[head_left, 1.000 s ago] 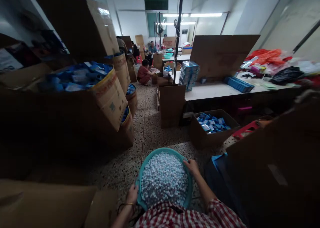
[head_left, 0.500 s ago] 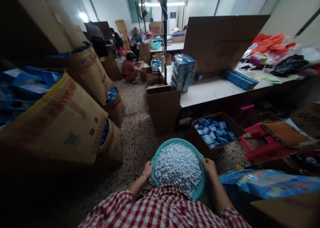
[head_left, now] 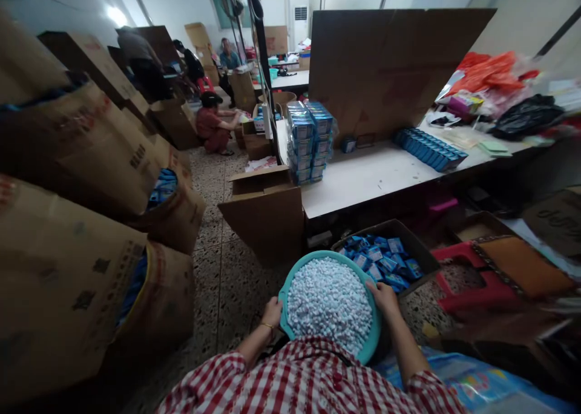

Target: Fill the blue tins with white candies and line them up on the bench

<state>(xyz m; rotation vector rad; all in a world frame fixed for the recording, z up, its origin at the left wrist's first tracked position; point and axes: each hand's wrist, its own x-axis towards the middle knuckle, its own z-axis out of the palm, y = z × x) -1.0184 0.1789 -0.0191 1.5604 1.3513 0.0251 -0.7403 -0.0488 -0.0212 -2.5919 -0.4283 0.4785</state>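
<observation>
A round turquoise basin (head_left: 374, 335) heaped with small white and pale blue pieces (head_left: 327, 302) is held close against the red-and-white checked shirt. My left hand (head_left: 272, 312) grips its left rim, fingers wrapped round the edge, with a thin bracelet on the wrist. On the right rim, my right hand (head_left: 384, 299) is closed with the thumb over the edge. Just beyond the basin to the right, an open carton (head_left: 420, 253) on the floor holds small blue boxes (head_left: 379, 258).
Large cartons (head_left: 63, 281) of blue packages line the left side. A white table (head_left: 358, 181) with stacked blue boxes (head_left: 304, 144) stands ahead. A red stool (head_left: 472, 287) is at right. An open carton (head_left: 267, 220) stands by the table; a person (head_left: 213, 126) squats beyond.
The view has moved forward and turned slightly, so the table and floor carton look closer and the left cartons have shifted left. Both hands still hold the basin.
</observation>
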